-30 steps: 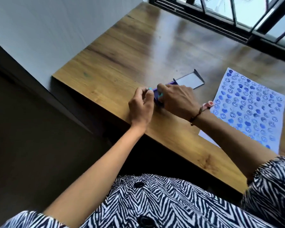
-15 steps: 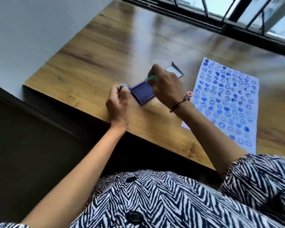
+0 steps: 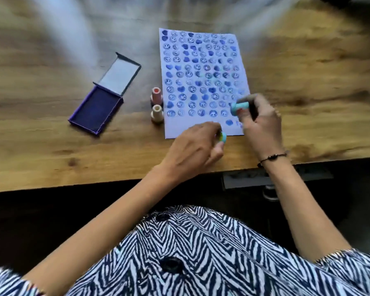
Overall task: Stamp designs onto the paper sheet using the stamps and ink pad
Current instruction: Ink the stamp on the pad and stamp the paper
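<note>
From my remote seat: both hands have left the ink pad [image 3: 96, 108] and now work the near edge of the paper sheet [image 3: 203, 82], a shift made within the last second. A moment ago they were crowded together over the purple pad at the table's left; now the pad sits alone with its lid [image 3: 119, 76] folded back, well apart from the action.

The right hand [image 3: 262, 122] is closed on a turquoise stamp [image 3: 239, 107], held over the sheet's lower right corner, just beside a couple of fresh-looking blue marks in the unfinished bottom row. The left hand [image 3: 198, 144] is closed on a second small turquoise stamp [image 3: 222, 137] at the sheet's near edge; motion blur keeps me from saying whether either stamp face is touching the paper.

Two spare stamps, one pink [image 3: 156, 95] and one cream [image 3: 157, 113], stand upright on the wooden table [image 3: 41, 135] just beside the sheet's left edge.

I read this as freshly inked stamps arriving to print. With rows of smileys and hearts covering nearly the whole page, only the bottom strip appears to remain, so the job looks close to done.
</note>
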`<state>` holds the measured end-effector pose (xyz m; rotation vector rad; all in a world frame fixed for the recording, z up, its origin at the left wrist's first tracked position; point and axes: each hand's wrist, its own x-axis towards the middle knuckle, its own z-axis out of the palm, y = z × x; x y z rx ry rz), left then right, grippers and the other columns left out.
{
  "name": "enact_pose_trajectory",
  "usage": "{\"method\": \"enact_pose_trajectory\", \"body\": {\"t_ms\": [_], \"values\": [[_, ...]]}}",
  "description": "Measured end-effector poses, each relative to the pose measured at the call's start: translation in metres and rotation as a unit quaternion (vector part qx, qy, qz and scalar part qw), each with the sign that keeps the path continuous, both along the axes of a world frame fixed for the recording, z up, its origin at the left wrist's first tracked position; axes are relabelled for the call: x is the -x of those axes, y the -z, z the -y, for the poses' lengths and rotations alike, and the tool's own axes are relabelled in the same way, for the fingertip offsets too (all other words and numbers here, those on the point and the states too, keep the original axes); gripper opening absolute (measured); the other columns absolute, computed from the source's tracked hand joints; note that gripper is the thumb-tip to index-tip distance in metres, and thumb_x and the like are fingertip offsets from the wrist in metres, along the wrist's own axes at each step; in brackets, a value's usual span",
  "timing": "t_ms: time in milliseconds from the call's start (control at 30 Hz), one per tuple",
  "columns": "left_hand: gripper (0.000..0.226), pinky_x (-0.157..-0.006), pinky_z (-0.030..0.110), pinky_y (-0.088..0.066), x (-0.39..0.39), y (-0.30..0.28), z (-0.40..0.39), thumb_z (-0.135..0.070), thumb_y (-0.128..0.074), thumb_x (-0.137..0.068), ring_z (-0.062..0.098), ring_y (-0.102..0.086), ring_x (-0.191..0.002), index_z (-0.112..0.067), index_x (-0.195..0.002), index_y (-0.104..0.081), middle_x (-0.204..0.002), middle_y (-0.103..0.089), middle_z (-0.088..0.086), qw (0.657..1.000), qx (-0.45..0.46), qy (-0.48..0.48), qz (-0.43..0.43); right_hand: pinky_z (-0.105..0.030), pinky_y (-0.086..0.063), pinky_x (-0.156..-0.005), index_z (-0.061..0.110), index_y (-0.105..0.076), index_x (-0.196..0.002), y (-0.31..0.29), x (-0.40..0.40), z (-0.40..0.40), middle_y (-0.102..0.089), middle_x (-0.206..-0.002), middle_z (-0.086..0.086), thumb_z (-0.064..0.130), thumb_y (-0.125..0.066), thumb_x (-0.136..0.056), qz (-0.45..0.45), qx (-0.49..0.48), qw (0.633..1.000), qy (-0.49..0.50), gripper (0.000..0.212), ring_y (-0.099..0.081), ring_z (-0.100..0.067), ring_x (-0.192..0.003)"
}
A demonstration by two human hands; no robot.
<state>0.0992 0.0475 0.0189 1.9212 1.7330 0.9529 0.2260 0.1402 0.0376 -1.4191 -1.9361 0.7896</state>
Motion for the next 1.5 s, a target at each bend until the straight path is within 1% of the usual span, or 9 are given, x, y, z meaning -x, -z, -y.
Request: {"method": "enact_pose_trajectory", "body": {"t_ms": [67, 133, 400, 700, 933, 1100, 1233, 1400, 1500], "values": [[0.032, -0.075, 0.031, -0.033, -0.001, 0.005, -0.007, -0.024, -0.045, -0.086, 0.035, -0.058, -0.088, 0.003, -0.100, -0.053, -0.092, -0.063, 0.023, 1.000, -0.004, -0.011, -0.024, -0.028, -0.040, -0.072, 0.003, -0.061, -0.096, 0.005, 0.001, 0.002, -0.070, -0.094, -0.016, 0.005, -0.057, -0.082, 0.052, -0.032, 0.998, -0.027, 0.014, -0.063, -0.031, -0.086], [0.036, -0.073, 0.031, -0.033, -0.001, 0.008, -0.007, -0.028, -0.041, -0.083, 0.034, -0.058, -0.086, 0.002, -0.098, -0.053, -0.090, -0.062, 0.022, 0.999, -0.010, -0.005, -0.034, -0.029, -0.037, -0.071, 0.001, -0.060, -0.096, 0.010, 0.007, 0.001, -0.069, -0.094, -0.019, 0.003, -0.059, -0.081, 0.086, -0.051, 0.994, -0.052, 0.016, -0.062, -0.033, -0.088], [0.040, -0.068, 0.033, -0.033, 0.004, 0.011, -0.009, -0.032, -0.035, -0.082, 0.034, -0.058, -0.081, 0.001, -0.100, -0.050, -0.086, -0.063, 0.021, 1.000, -0.009, -0.011, -0.012, -0.045, -0.050, -0.074, 0.001, -0.057, -0.096, 0.017, 0.017, 0.000, -0.065, -0.093, -0.024, 0.006, -0.057, -0.081, 0.183, -0.088, 0.975, -0.091, 0.016, -0.060, -0.039, -0.086], [0.040, -0.063, 0.033, -0.032, 0.007, 0.011, -0.010, -0.030, -0.034, -0.083, 0.035, -0.059, -0.071, 0.004, -0.096, -0.050, -0.078, -0.063, 0.022, 1.000, -0.018, -0.013, 0.009, -0.038, -0.037, -0.060, 0.000, -0.053, -0.095, 0.020, 0.026, 0.003, -0.061, -0.089, -0.025, 0.006, -0.055, -0.083, 0.299, -0.143, 0.935, -0.129, 0.014, -0.056, -0.039, -0.083], [0.044, -0.066, 0.040, -0.040, 0.008, 0.012, -0.011, -0.034, -0.031, -0.083, 0.036, -0.061, -0.072, 0.003, -0.098, -0.050, -0.079, -0.065, 0.021, 0.999, -0.004, -0.027, 0.024, -0.037, -0.040, -0.060, 0.006, -0.053, -0.094, 0.013, 0.023, 0.000, -0.061, -0.085, -0.017, 0.005, -0.054, -0.084, 0.325, -0.139, 0.922, -0.159, 0.011, -0.057, -0.037, -0.073], [0.044, -0.066, 0.043, -0.044, 0.008, 0.012, -0.012, -0.035, -0.030, -0.083, 0.035, -0.061, -0.072, 0.001, -0.098, -0.050, -0.080, -0.065, 0.019, 0.999, -0.001, -0.028, 0.023, -0.033, -0.028, -0.069, 0.016, -0.050, -0.087, 0.013, 0.022, 0.000, -0.060, -0.081, -0.005, 0.006, -0.055, -0.082, 0.329, -0.127, 0.926, -0.137, 0.013, -0.058, -0.030, -0.071], [0.045, -0.067, 0.041, -0.042, 0.007, 0.011, -0.010, -0.036, -0.030, -0.083, 0.035, -0.061, -0.074, 0.001, -0.099, -0.050, -0.082, -0.066, 0.019, 0.999, -0.003, -0.027, 0.018, -0.035, -0.028, -0.072, 0.016, -0.049, -0.088, 0.014, 0.022, 0.000, -0.059, -0.080, -0.004, 0.007, -0.054, -0.083, 0.331, -0.133, 0.925, -0.133, 0.012, -0.056, -0.030, -0.067], [0.045, -0.068, 0.042, -0.043, 0.005, 0.010, -0.009, -0.036, -0.029, -0.083, 0.035, -0.061, -0.075, 0.000, -0.100, -0.049, -0.083, -0.066, 0.019, 0.999, -0.008, -0.032, 0.020, -0.034, -0.026, -0.072, 0.016, -0.049, -0.088, 0.018, 0.022, 0.000, -0.058, -0.078, -0.003, 0.006, -0.052, -0.083, 0.328, -0.142, 0.927, -0.118, 0.012, -0.037, -0.022, -0.058], [0.047, -0.066, 0.040, -0.043, 0.005, 0.010, -0.008, -0.038, -0.028, -0.082, 0.035, -0.061, -0.075, 0.000, -0.101, -0.049, -0.082, -0.066, 0.019, 0.999, -0.013, -0.035, 0.023, -0.035, -0.027, -0.071, 0.015, -0.049, -0.088, 0.017, 0.022, 0.000, -0.058, -0.078, -0.003, 0.008, -0.051, -0.084, 0.324, -0.138, 0.928, -0.119, 0.009, -0.049, -0.028, -0.061]]}}
